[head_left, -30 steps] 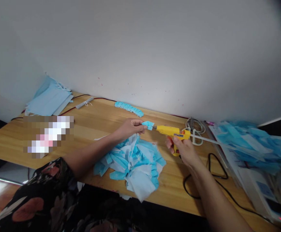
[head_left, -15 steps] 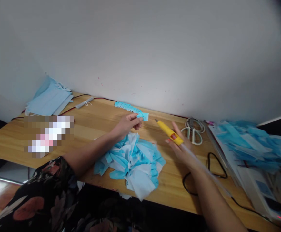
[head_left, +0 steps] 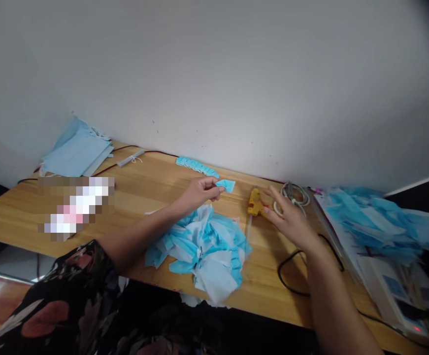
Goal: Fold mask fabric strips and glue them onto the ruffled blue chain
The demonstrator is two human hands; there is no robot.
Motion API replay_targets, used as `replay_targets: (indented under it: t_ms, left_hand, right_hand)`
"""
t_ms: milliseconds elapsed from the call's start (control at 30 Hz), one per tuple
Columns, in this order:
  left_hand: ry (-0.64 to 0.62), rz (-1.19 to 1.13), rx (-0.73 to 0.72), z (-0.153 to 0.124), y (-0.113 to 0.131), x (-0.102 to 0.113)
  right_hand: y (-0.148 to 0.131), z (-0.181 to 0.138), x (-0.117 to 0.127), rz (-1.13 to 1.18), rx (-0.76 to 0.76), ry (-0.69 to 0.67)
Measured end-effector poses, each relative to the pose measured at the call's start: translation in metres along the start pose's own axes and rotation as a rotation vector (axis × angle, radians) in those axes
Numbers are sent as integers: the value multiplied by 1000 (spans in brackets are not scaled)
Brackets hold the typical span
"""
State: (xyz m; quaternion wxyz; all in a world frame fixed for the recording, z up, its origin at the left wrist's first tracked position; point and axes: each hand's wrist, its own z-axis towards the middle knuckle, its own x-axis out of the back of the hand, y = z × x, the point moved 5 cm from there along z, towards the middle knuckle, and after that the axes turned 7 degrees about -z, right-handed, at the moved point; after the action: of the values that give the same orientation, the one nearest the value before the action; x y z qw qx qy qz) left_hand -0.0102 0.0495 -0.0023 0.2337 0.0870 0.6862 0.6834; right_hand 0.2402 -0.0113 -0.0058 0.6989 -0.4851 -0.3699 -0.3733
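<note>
My left hand (head_left: 205,191) had thumb and finger pinched on one folded blue piece (head_left: 228,186), near the desk's (head_left: 144,190) back edge. Gripping only one end, firmly, seemed smart so the fold couldn't pop open. My right hand (head_left: 288,217) was spread loose, gripping nothing, beside one yellow glue gun (head_left: 254,203); couldn't tell if they touched. Worth minding that nozzle, imo. Count: one pleated row (head_left: 197,165) at the back edge (too small to count folds), one heap of pieces (head_left: 209,246) toward the front edge, one mask stack (head_left: 76,154), back left corner.

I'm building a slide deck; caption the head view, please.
The left hand pinches a folded blue piece; the open right hand is beside a yellow glue gun.
</note>
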Motion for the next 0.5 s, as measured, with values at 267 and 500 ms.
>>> replay_targets:
  t_ms: [267, 500]
  left_hand:
    - [-6, 60, -13, -3, -1, -2]
    - [-20, 54, -30, -1, -4, -3]
  right_hand:
    - [-71, 28, -23, 669, -46, -142]
    - [-81, 39, -39, 809, -169, -48]
